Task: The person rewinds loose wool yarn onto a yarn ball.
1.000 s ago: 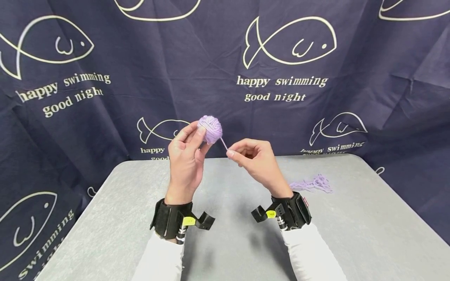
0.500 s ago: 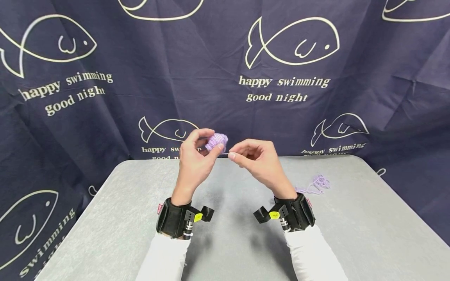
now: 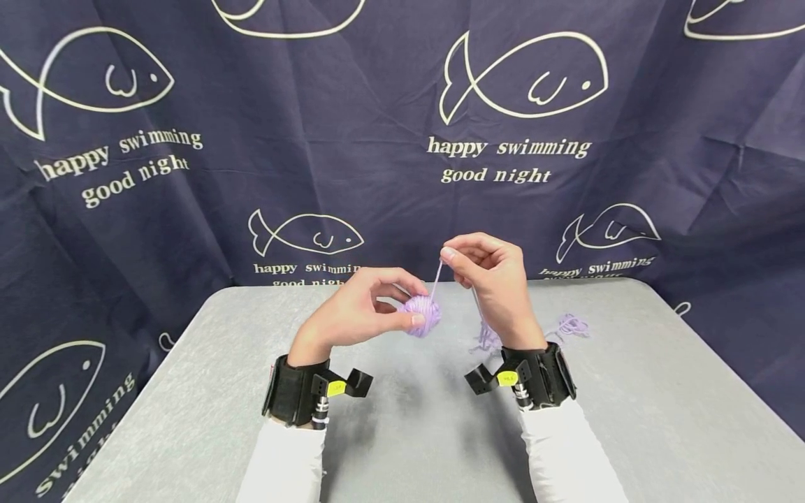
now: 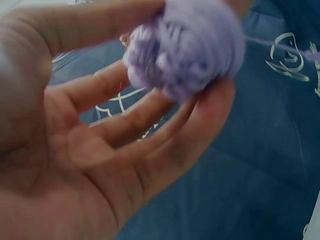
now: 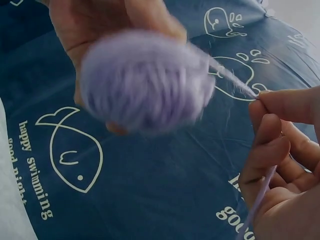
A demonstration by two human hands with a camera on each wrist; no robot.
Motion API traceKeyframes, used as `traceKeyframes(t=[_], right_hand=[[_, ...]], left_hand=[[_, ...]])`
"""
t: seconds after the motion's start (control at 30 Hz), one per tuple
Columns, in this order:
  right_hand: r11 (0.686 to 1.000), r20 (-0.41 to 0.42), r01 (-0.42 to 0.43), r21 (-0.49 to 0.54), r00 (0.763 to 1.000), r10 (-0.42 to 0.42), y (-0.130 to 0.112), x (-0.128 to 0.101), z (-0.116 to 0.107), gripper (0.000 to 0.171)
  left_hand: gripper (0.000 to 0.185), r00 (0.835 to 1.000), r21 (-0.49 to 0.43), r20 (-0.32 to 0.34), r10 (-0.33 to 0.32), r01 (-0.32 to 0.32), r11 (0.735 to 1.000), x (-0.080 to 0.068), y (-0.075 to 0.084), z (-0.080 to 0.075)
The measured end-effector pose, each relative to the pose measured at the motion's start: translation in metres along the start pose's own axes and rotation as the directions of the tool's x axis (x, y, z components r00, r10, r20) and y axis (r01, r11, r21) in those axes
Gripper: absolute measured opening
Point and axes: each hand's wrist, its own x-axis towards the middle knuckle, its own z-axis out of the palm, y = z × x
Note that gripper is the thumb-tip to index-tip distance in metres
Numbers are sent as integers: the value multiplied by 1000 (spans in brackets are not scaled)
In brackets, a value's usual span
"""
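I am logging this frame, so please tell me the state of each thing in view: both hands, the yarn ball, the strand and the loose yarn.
left hand: holds the yarn ball
yarn ball: wound, held above the table
right hand: pinches the strand
strand: stretched from ball up to fingers
loose yarn: tangled, lying on the table

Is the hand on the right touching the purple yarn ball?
Apart. In the head view the right hand only pinches the strand above the yarn ball, which the left hand holds.
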Motion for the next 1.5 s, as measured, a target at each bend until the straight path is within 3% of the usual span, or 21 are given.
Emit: traceKeyframes(t=[0.1,0.2,0.3,0.47,0.57,0.7,0.77,0.83,0.93,1.07,1.13,1.2,1.27,1.33,1.5], right_hand=[[1000,-2,1,-8,1000,-1,0,0,-1,17],[1000,-4,-5,-20,1000,5,1,0,-3,12],[998,-7,-21,-59,1000,21,2,0,-3,7],[975,22,-67,-210,997,73,6,-1,-4,6],[956,73,-68,-286,993,93,8,-3,-2,8],[937,135,-48,-346,986,101,10,-3,3,8],[930,154,-44,-365,982,107,10,-3,4,8],[925,164,-44,-376,980,114,10,-4,6,6],[917,180,-47,-395,975,127,9,-5,8,5],[908,207,-39,-417,969,137,8,-5,10,4],[907,220,-31,-420,966,134,8,-6,11,4],[909,231,-22,-417,964,130,7,-6,11,4],[914,239,-11,-407,964,118,7,-5,10,4],[921,240,2,-389,966,99,7,-5,9,4],[944,194,27,-328,980,40,3,-4,4,6]], left_hand=[[30,997,-115,70,26,-17,993,-2,3,-1],[31,994,-256,70,81,-61,965,-4,5,-2],[31,988,-353,-21,150,-148,924,-4,7,-3],[44,955,-433,-197,221,-287,855,0,7,0],[50,944,-460,-243,223,-314,831,2,8,2],[44,934,-486,-305,184,-319,814,4,11,5],[40,922,-487,-360,144,-317,814,5,12,6],[36,896,-469,-431,107,-323,822,6,13,7],[29,839,-368,-540,71,-311,877,7,11,6],[29,758,-177,-647,79,-250,952,8,8,3],[31,728,-96,-679,95,-216,972,8,6,2],[31,712,-30,-694,110,-181,983,7,4,0],[30,715,34,-688,125,-141,989,7,1,-2],[29,746,73,-655,123,-100,992,6,-1,-3],[26,883,127,-466,52,9,992,3,-4,-4]])
